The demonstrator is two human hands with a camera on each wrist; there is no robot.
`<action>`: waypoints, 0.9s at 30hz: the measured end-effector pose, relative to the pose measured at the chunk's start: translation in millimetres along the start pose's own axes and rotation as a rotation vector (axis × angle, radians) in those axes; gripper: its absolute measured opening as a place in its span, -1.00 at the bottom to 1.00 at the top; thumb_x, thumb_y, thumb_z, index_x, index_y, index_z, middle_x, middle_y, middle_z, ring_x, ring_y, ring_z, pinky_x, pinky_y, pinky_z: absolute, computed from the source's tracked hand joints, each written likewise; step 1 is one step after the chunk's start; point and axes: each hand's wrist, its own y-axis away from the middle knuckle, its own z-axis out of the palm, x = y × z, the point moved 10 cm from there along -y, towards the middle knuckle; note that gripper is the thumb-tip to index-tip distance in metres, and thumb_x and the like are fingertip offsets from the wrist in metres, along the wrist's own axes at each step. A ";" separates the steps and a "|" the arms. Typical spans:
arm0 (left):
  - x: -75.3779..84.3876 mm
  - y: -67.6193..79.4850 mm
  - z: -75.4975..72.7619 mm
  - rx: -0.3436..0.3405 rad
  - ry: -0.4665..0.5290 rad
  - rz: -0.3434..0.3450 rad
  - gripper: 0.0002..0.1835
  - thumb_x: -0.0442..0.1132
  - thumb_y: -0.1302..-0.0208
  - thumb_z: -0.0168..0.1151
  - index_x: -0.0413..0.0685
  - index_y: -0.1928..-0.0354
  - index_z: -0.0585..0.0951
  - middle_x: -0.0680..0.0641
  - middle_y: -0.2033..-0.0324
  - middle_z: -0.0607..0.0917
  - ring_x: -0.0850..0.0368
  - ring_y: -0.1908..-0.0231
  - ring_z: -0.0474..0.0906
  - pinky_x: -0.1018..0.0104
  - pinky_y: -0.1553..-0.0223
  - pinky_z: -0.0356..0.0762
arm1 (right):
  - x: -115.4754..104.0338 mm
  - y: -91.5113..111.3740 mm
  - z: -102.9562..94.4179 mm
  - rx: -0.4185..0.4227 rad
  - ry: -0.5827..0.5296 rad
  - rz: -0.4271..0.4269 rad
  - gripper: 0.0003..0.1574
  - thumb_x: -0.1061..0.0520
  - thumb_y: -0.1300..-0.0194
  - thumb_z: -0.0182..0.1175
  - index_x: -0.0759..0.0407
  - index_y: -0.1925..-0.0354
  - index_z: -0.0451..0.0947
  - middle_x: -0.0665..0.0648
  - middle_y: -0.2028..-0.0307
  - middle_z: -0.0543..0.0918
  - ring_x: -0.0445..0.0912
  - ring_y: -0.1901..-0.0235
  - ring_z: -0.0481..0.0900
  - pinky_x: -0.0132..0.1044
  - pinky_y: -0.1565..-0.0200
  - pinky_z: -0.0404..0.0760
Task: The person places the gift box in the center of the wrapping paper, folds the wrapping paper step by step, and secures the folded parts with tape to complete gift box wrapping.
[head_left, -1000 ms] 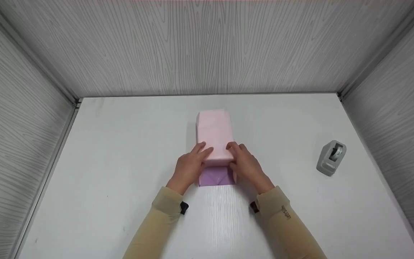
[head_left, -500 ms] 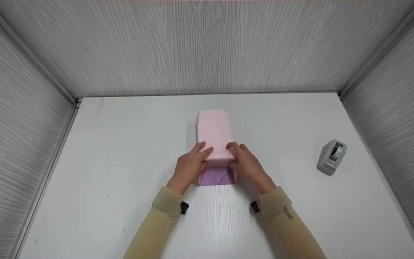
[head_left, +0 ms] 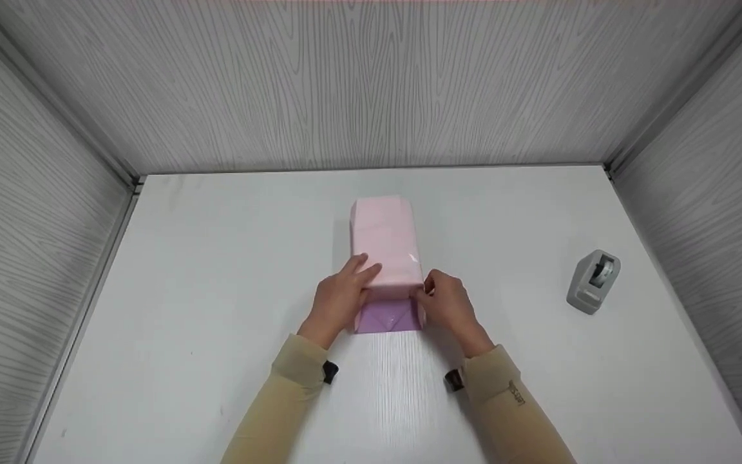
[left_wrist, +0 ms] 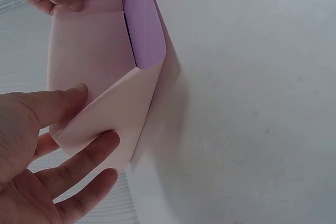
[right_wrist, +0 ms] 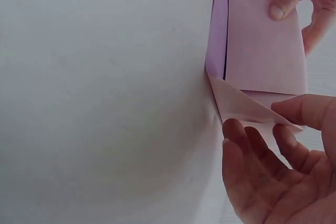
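A box wrapped in pale pink paper (head_left: 384, 235) lies on the white table, its near end facing me. From that end a paper flap with a purple inner side (head_left: 389, 316) spreads onto the tabletop. My left hand (head_left: 337, 299) holds the box's near left corner; in the left wrist view its thumb (left_wrist: 71, 103) presses the end and its fingers lie along the side paper. At the near right corner, my right hand (head_left: 449, 304) pinches a folded corner of the pink paper (right_wrist: 239, 103) between thumb and forefinger. A shiny spot shows on the box's top right edge.
A grey tape dispenser (head_left: 593, 282) with a roll in it stands at the right of the table. Grey wood-grain panels (head_left: 371, 84) enclose the back and both sides. Black straps show at both wrists, under beige sleeves.
My right hand's fingers have come off the top of the box and curled in at the near right corner, uncovering the shiny spot. The left hand and the box stay about where they were.
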 end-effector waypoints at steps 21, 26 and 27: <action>-3.6 -0.1 4.8 -0.038 0.018 -0.041 -0.46 -0.22 -0.24 0.38 0.17 -0.28 0.55 -0.06 -0.31 0.42 -0.18 0.32 0.64 0.01 0.30 0.61 | 5.0 17.4 -1.2 0.043 -0.038 0.037 -0.80 0.14 -0.28 0.27 0.17 0.43 0.47 0.04 0.53 0.52 -0.11 0.53 0.46 -0.25 0.50 0.41; -4.8 -0.5 5.5 -0.046 0.024 -0.046 -0.46 -0.22 -0.26 0.36 0.18 -0.29 0.53 -0.07 -0.32 0.41 -0.18 0.29 0.64 0.00 0.28 0.61 | 3.6 16.7 -11.8 0.162 -0.106 0.033 -0.86 0.14 -0.22 0.29 0.19 0.40 0.55 0.05 0.47 0.60 -0.09 0.46 0.52 -0.24 0.43 0.49; -4.9 -0.4 5.8 -0.049 0.027 -0.048 -0.46 -0.22 -0.26 0.35 0.18 -0.30 0.53 -0.07 -0.32 0.41 -0.18 0.29 0.64 0.00 0.27 0.60 | 3.9 16.7 -12.5 0.176 -0.109 0.039 -0.85 0.13 -0.22 0.30 0.18 0.41 0.56 0.05 0.46 0.61 -0.09 0.46 0.52 -0.24 0.42 0.49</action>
